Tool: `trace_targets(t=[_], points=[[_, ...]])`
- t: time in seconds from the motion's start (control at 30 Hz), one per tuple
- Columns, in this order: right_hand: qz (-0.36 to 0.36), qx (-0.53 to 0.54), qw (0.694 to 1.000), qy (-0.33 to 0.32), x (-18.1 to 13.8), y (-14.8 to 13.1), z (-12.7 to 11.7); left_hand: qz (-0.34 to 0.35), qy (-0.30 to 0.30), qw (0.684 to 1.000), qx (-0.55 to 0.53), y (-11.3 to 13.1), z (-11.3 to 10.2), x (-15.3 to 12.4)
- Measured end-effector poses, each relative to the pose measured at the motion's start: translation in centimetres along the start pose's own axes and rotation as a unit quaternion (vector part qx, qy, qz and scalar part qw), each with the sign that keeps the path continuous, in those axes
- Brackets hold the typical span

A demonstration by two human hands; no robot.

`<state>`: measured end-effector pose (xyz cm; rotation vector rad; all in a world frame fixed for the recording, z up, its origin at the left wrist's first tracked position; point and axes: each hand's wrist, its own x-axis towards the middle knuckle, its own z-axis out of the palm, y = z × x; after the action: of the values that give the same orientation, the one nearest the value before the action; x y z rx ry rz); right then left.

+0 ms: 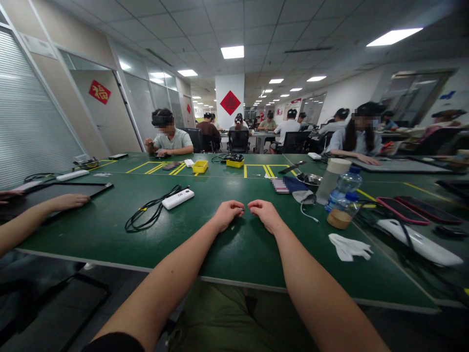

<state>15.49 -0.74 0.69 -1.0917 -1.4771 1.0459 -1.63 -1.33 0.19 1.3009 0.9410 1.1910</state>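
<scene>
Just above the green table (190, 227), my left hand (227, 215) and my right hand (265, 214) face each other with a small gap between their fingertips. The left thumb and fingers are pinched together, and a tiny dark thing shows at their tips, too small to name. Thumb and forefinger of the right hand are also pressed together; whatever they may hold is hidden. Left of my hands lies a white power bank (178, 199) with a coiled black cable (146, 215).
To the right are plastic bottles (342, 210), a white glove (350, 247), a metal bowl (309, 180) and a pouch (293, 186). Yellow trays (200, 167) stand farther back. A co-worker's arm (47, 210) rests at the left; other people sit across the table.
</scene>
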Motion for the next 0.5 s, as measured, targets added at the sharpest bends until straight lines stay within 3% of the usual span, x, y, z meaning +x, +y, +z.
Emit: trace_targets(t=[0.27,0.5], points=[[0.029,0.063,0.997,-0.042,-0.33,-0.21,0.52,-0.009,-0.001,1.0,0.001,-0.06,-0.02,-0.06],[-0.019,-0.02,0.999,-0.04,-0.01,0.38,0.12,0.002,-0.013,1.0,0.001,-0.09,0.0,-0.04]])
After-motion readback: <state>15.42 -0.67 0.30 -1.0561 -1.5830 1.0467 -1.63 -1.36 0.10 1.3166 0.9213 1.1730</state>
